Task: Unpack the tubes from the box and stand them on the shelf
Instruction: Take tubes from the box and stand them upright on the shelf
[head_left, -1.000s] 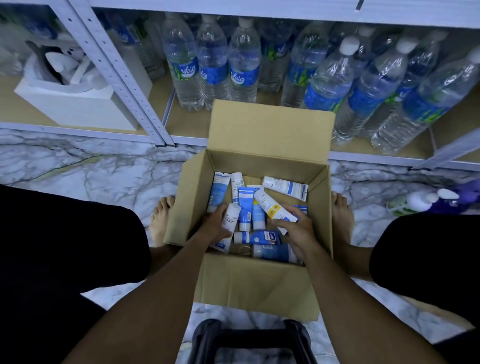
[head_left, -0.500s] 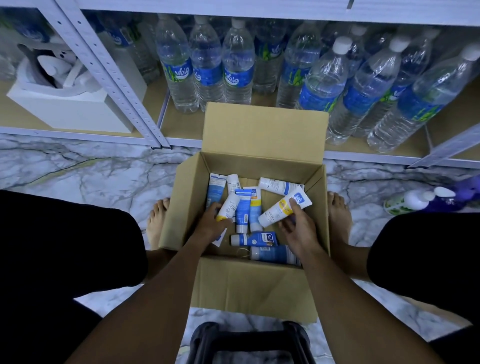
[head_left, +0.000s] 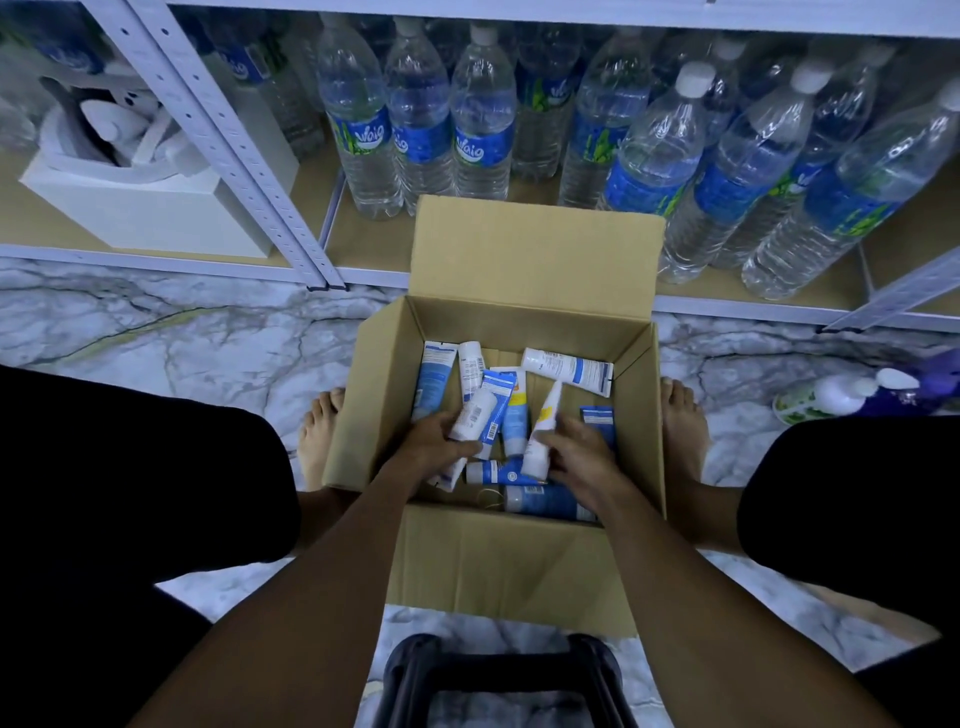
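Observation:
An open cardboard box (head_left: 519, 561) stands on the marble floor between my feet, with several white and blue tubes lying loose inside. My left hand (head_left: 434, 449) grips a white tube with a barcode (head_left: 470, 418) near the box's left side. My right hand (head_left: 576, 457) holds a white tube with a yellow mark (head_left: 540, 431), tilted nearly upright. Other tubes lie flat around them, such as a white and blue tube (head_left: 569, 368) at the back and a blue tube (head_left: 545, 501) under my right wrist. The bottom shelf (head_left: 374, 244) lies just behind the box.
Several large water bottles (head_left: 480, 135) crowd the bottom shelf behind the box. A white box with foam pieces (head_left: 140, 208) sits on the shelf at left. Pump bottles (head_left: 852, 392) lie on the floor at right. A black stool (head_left: 498, 680) is beneath me.
My right hand has swung its tube from lying slanted to the right up to nearly upright and drawn it toward the box's middle. My left hand has closed more firmly round its tube.

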